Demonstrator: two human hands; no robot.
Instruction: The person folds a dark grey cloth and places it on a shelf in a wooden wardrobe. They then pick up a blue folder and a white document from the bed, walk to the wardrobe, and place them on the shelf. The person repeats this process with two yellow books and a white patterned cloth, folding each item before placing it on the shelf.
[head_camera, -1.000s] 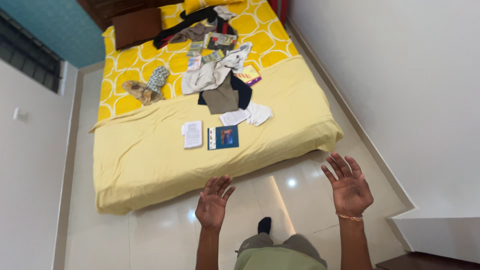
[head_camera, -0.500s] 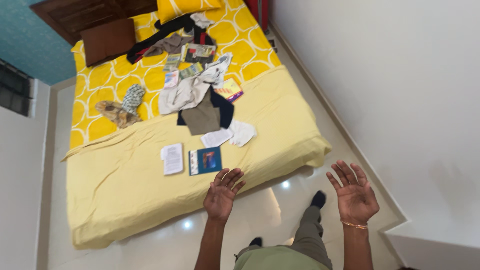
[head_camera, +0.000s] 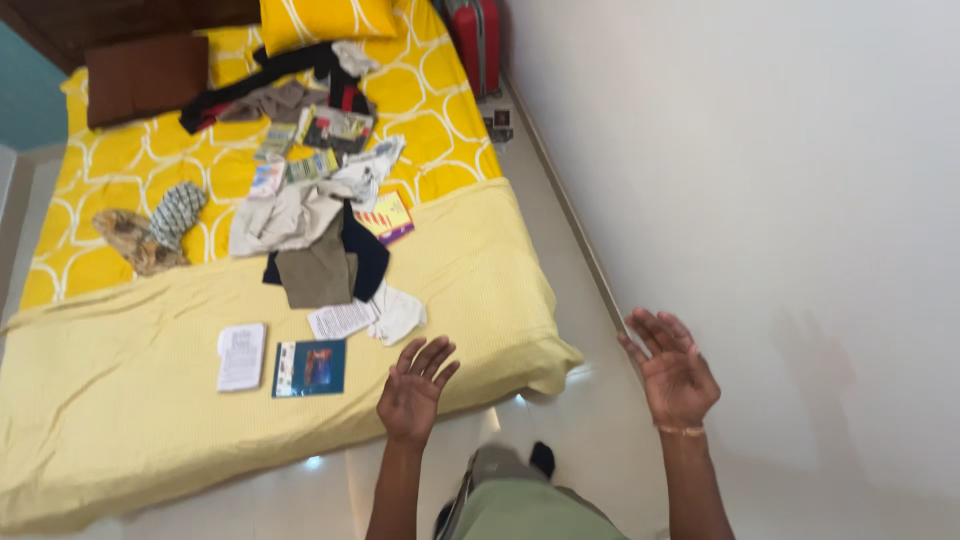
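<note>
Over bed edge, left hand (head_camera: 412, 392) & right hand (head_camera: 673, 372) hovering open, empty; nearest blue booklet (head_camera: 310, 367) prob. thin, light, floppy — pinching its edge is best.

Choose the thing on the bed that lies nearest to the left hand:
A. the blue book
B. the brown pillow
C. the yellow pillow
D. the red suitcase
A: the blue book lies flat on the pale yellow sheet just beside the open, empty left hand; both pillows are far off at the head of the bed.
</note>
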